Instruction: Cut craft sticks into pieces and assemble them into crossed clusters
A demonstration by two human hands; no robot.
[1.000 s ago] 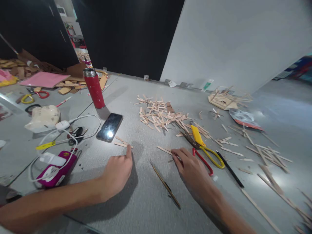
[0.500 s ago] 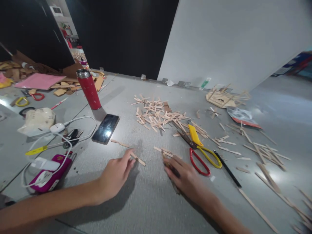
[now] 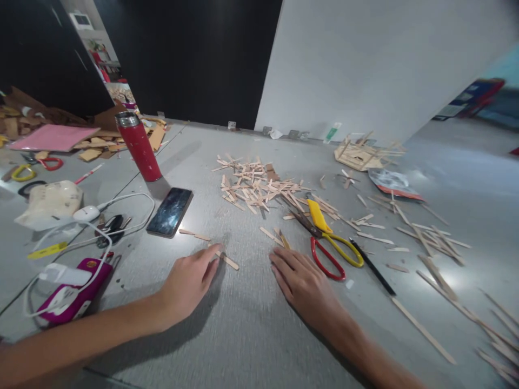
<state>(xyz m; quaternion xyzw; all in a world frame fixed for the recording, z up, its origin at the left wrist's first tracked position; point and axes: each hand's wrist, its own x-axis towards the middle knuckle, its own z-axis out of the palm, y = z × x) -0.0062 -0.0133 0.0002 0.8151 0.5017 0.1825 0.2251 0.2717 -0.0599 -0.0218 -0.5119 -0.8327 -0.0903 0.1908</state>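
Note:
My left hand (image 3: 186, 283) rests on the grey table, thumb and index finger apart. The index fingertip touches the upper end of a small wooden stick (image 3: 230, 262) lying flat. Just beyond that hand is another thin stick piece (image 3: 194, 234). My right hand (image 3: 302, 278) lies palm down with its fingers stretched out. From beneath its fingertips pokes the narrow brownish tip of a tool (image 3: 283, 239); the rest is hidden. Beside that tip lies a short stick (image 3: 271, 236). Scissors (image 3: 324, 240) with red and yellow handles lie right of this hand, next to a yellow-handled tool (image 3: 318, 215).
A pile of cut sticks (image 3: 259, 186) lies ahead. Leftward are a phone (image 3: 170, 212), a red bottle (image 3: 138, 146), cables and a purple power bank (image 3: 77, 289). On the right are a black pen-like rod (image 3: 373, 267), loose sticks (image 3: 433, 243) and a wooden stick structure (image 3: 360, 154).
My right hand has loosened from the dark tool it was gripping and flattened over it. My left hand stays by the same stick. The view has shifted slightly to the right.

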